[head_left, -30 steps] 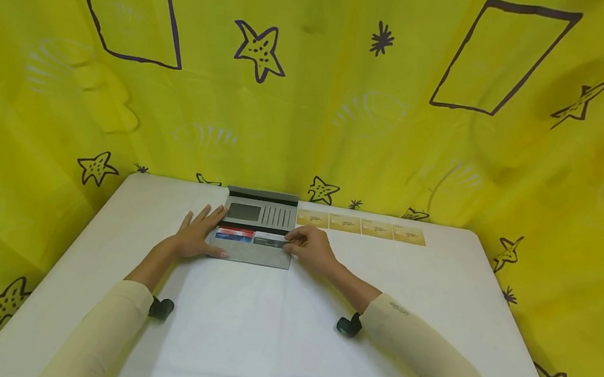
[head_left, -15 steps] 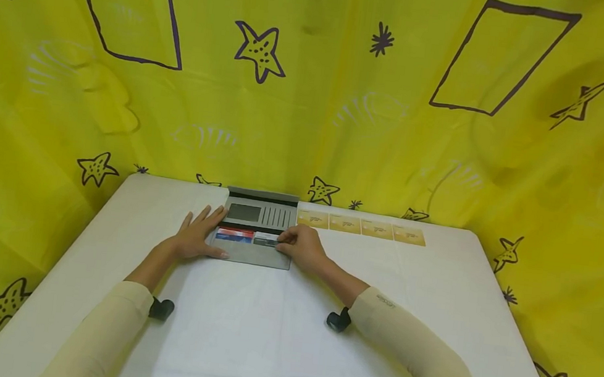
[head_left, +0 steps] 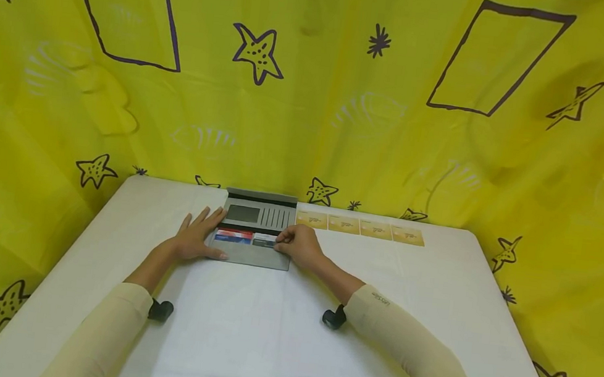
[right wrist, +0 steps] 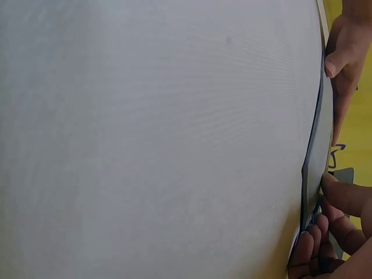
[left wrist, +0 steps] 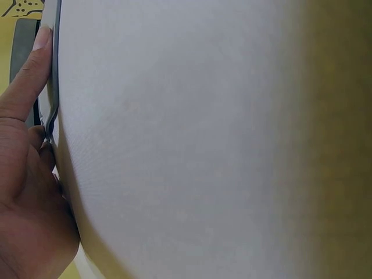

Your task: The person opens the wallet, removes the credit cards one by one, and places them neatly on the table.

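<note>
A grey folding card holder point(head_left: 249, 255) lies unfolded at the back of the table, with a dark window and several slots on its upper panel. A red, white and blue card point(head_left: 233, 236) shows on its lower panel. Beside that, a white and dark card point(head_left: 263, 240) is partly covered by my right hand point(head_left: 300, 244), whose thumb and fingertips pinch its right end. My left hand point(head_left: 195, 240) rests with spread fingers on the holder's left edge, thumb along the lower panel. In the right wrist view, curled fingers point(right wrist: 346, 197) are at the holder's edge.
Several gold cards point(head_left: 344, 224) lie in a row to the right of the holder's upper panel. A white cloth covers the table point(head_left: 230, 329). Behind it hangs a yellow curtain point(head_left: 309, 121) with star drawings.
My right hand has shifted a little left along the white and dark card, covering more of it. My left hand stays in place on the holder.
</note>
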A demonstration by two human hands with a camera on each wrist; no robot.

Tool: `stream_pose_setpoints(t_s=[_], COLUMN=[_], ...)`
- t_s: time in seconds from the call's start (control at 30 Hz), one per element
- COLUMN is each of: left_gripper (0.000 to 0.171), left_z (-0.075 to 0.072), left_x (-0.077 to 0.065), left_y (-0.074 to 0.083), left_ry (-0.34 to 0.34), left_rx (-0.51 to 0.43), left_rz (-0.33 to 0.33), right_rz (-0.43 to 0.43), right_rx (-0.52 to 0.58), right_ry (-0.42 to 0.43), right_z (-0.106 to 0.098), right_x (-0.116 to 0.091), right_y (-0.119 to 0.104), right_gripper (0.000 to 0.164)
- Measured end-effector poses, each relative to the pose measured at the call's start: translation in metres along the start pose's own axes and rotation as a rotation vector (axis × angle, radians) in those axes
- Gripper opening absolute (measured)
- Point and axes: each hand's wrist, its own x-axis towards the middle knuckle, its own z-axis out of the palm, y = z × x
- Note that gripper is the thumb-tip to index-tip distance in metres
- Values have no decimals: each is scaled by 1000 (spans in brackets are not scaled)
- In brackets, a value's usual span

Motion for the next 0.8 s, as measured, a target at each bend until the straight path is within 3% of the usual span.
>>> stream_pose_setpoints(t_s=[0.27,0.6,0.8], left_gripper=[121,118,121], left_z=[1,-4,-2], left_x=[-1,-4,-2], left_y=[0,12,6], left_ry=[-2,6,-2], left_rx=[2,3,7], left_rz=[-7,-18,-16], right_rz=[31,94,130], right_rx=[-40,-70,-66], right_ry=[-5,-50,-74], right_z=[1,-1,-3], right_x=[2,6,10], right_y=[-5,-14,-15], right_gripper=[8,11,11])
